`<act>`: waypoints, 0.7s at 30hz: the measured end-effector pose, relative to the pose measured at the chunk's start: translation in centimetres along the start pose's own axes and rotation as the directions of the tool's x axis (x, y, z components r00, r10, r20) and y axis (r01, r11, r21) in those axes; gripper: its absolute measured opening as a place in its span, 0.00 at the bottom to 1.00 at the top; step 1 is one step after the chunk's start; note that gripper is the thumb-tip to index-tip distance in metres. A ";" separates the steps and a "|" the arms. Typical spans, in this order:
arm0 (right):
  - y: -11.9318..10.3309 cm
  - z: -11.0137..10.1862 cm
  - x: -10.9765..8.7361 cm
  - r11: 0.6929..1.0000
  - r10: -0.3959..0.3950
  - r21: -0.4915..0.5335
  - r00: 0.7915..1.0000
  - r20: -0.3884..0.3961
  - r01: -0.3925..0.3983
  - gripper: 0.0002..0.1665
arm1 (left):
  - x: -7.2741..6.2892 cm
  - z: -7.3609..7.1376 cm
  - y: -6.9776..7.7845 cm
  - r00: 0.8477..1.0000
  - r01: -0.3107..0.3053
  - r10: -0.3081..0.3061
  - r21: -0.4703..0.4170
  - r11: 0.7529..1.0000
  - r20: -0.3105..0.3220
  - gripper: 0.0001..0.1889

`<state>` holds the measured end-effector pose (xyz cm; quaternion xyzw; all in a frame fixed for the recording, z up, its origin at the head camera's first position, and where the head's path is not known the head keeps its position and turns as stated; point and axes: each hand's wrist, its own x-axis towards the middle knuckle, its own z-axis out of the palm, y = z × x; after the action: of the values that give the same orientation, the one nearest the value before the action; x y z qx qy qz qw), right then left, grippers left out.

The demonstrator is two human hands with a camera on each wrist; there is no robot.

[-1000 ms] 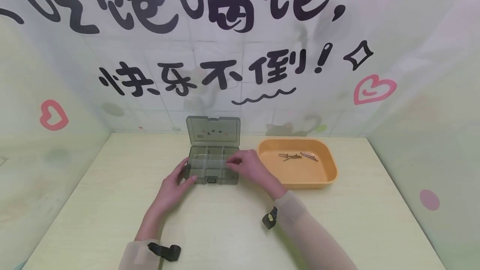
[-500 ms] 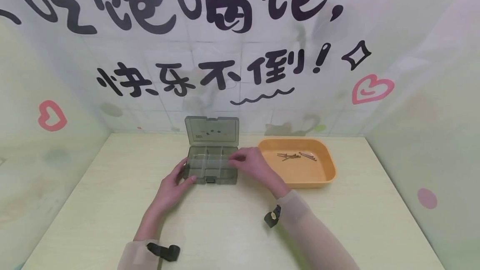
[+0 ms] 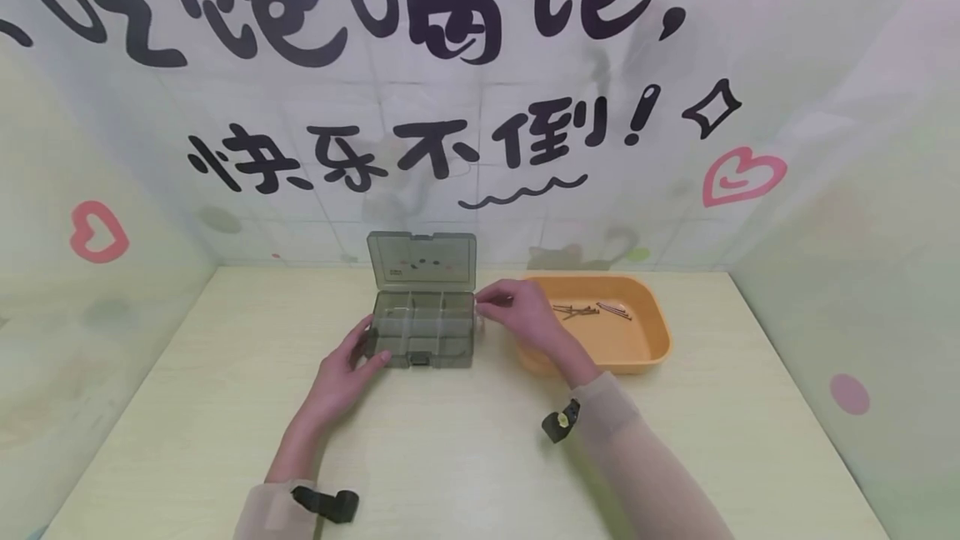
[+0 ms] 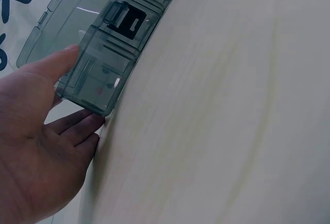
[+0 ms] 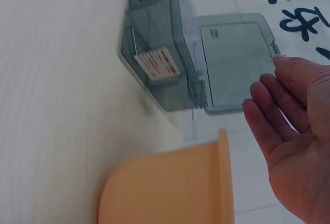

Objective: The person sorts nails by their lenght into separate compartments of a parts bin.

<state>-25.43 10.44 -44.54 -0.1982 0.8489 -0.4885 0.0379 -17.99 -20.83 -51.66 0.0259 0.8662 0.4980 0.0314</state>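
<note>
Just to the right of the right hand (image 3: 522, 311), inside the tray (image 3: 603, 347), lie the nails (image 3: 576, 312) in two small groups: the nearer crossed and running mainly sideways, the farther nearly parallel, their long axes slanting away from the grip and toward the person. The right hand is much the nearer to them; its fingers are slightly bent, with nothing visible between thumb and fingertips, and they point away from the nails. Between this grip and the nails stands the tray's left rim, which the hand overlaps in the head view; whether it touches cannot be told. To the left of the right fingertips, just beside them, sits the box (image 3: 426, 328), divided into compartments, its lid (image 3: 423, 261) raised at the back; through the end wall nearest the grip show a thin shaft (image 5: 134, 41), probably a nail, and a printed label (image 5: 159, 64). Across the box, the left hand (image 3: 347, 373) grips the front left corner, thumb at the rim and fingers at the end wall; box and tray rest on the table (image 3: 450, 457)
</note>
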 end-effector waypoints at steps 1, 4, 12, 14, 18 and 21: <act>0.2 -0.3 0.0 1.000 0.000 -0.009 1.000 -0.012 0.000 0.11 | 0.0 0.0 0.0 1.000 -0.001 0.001 0.001 1.000 0.000 0.44; 0.5 -1.2 0.0 0.999 0.004 -0.032 0.999 -0.037 -0.005 0.10 | 0.0 0.0 -0.1 1.000 0.000 0.000 -0.003 1.000 -0.004 0.43; 1.7 -3.4 -0.6 0.999 0.030 -0.028 0.996 -0.087 -0.032 0.11 | 0.1 0.0 -0.2 1.000 -0.002 0.002 0.004 1.000 0.005 0.43; 2.2 -3.8 -0.8 1.000 0.022 -0.008 0.995 -0.092 -0.022 0.11 | 0.0 0.0 -0.3 1.000 0.004 -0.004 0.007 1.000 0.003 0.43; 3.4 -4.9 -1.3 0.999 0.021 0.051 0.995 -0.096 -0.016 0.14 | -0.1 -0.1 -0.3 1.000 0.004 -0.004 0.005 1.000 0.001 0.43; 4.3 -6.1 -2.0 0.995 0.068 0.076 0.992 -0.104 -0.061 0.16 | 0.0 -0.1 -0.2 1.000 -0.006 0.006 -0.003 1.000 0.006 0.43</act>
<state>-26.49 18.04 -45.25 -0.1429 0.8373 -0.5275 0.0157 -17.97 -21.00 -51.78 0.0300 0.8652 0.4995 0.0328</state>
